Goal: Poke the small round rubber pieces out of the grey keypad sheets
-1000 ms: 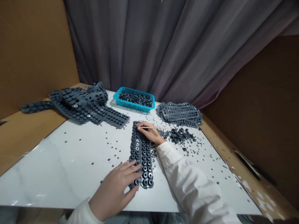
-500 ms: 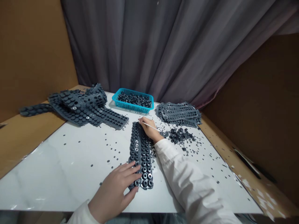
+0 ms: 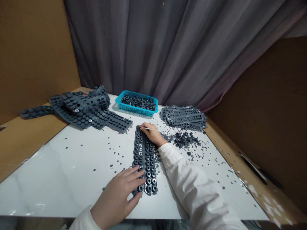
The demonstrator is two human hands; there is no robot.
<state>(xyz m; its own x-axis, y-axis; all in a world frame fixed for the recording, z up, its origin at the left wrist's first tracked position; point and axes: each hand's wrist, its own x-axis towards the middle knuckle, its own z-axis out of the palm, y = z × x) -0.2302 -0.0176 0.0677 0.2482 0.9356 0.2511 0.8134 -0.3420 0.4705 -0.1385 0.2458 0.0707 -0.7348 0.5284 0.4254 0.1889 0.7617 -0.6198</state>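
Observation:
A long dark rubber strip (image 3: 144, 156) studded with small round rings lies lengthwise on the white tabletop (image 3: 67, 172). My left hand (image 3: 120, 195) rests flat on its near end, fingers spread. My right hand (image 3: 151, 133) is at the strip's far end, pinching a thin pale stick (image 3: 150, 129) whose tip touches the far-left corner of the strip.
A heap of similar dark strips (image 3: 79, 108) lies at the back left. A blue basket (image 3: 137, 103) of small dark pieces stands at the back. A stack of emptied strips (image 3: 183, 117) and a pile of loose pieces (image 3: 185, 139) lie to the right. Small bits dot the tabletop.
My right hand has stayed at the strip's far end, and the stick's tip is again at the far-left corner after a brief shift right. My left hand has not moved.

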